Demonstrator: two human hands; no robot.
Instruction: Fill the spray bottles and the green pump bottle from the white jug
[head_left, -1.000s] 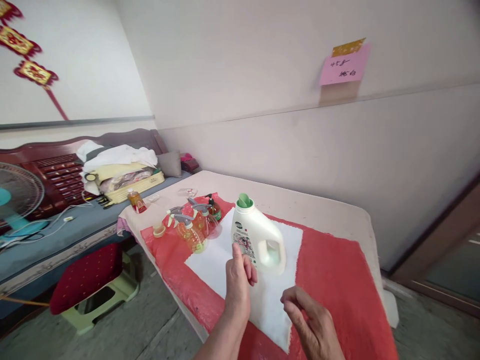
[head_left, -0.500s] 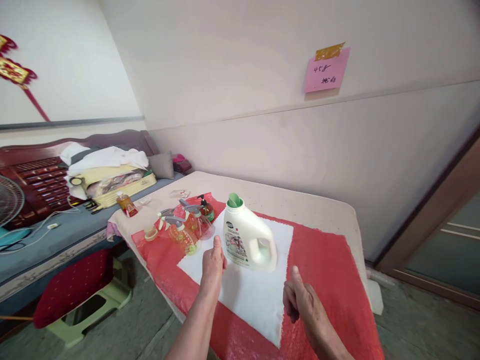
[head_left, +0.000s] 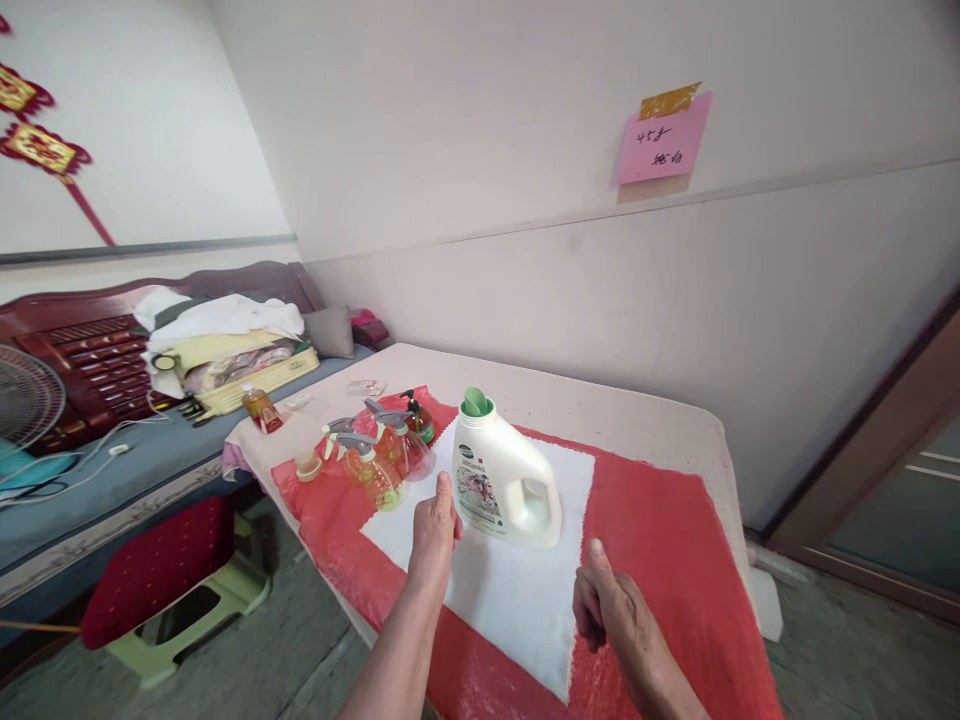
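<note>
Head view: wall (head_left: 480,130), pale, plain but for one long seam, rising behind the table's far edge. Couch (head_left: 142,432), blue seat, carved wooden back, off the table's left end. Table (head_left: 637,408), one, pale cover, far right corner rounded. Red cloth (head_left: 664,560), creased in places, spread over the table and reaching its near edge. Suitcase (head_left: 251,388), yellow, on the couch. Stool (head_left: 169,580), red seat, pale green legs, standing low beside the table's left edge. White cloth (head_left: 517,625), one, zigzag edges, laid on the red cloth.

Jug (head_left: 491,480), one, white, uncapped, green spout; upright on the far half of the white cloth. Long axis vertical; broad side running left to right, spout left, handle right. Lies ahead of both hands, toward the table's far edge; left hand the nearer.

Left hand (head_left: 433,525): just beside the jug's near left side, contact not certain; fingers curled in, thumb up, nothing seen held. Right hand (head_left: 611,605): by the white cloth's right edge, apart from the jug; loosely closed, thumb raised, seemingly unladen.

Spray bottles (head_left: 371,470), clustered by the white cloth's left edge. Pump bottle (head_left: 421,422), red cloth's far left corner. Amber bottle (head_left: 261,408), table's left corner. Pink note (head_left: 664,140), handwritten, taped to the wall.
</note>
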